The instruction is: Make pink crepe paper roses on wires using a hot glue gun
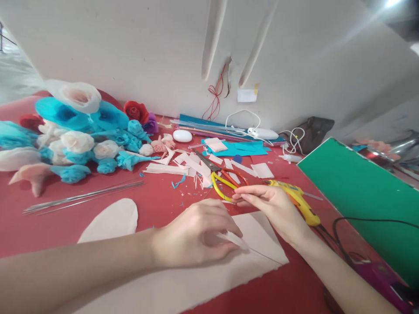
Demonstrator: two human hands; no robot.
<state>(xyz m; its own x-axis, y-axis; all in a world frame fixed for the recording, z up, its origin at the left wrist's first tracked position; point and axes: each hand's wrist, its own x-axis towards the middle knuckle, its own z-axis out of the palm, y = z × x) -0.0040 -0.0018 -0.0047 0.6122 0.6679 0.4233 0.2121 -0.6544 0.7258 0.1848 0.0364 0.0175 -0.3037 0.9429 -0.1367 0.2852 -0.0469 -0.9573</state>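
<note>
pale translucent piece (238, 240) pinched in left fingers (225, 223), large pale pink sheet (183, 288) flat beneath, yellow-and-red-handled scissors (216, 168) lying by right fingertips (244, 190)

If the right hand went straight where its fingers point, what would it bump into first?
Probably the yellow scissor handle: the fingertips of the right hand are right beside it in the picture. Depth is unclear, so I can't tell whether they touch.

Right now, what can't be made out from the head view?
All head view:
Pale strip: inner end hidden inside the left hand.
Right hand: whether it touches the yellow scissor handle; overlap hides it.
Pale sheet: near side cut off by bottom edge.
Pale oval: lower end hidden behind left forearm.
White paper on wall: any writing too small.
</note>
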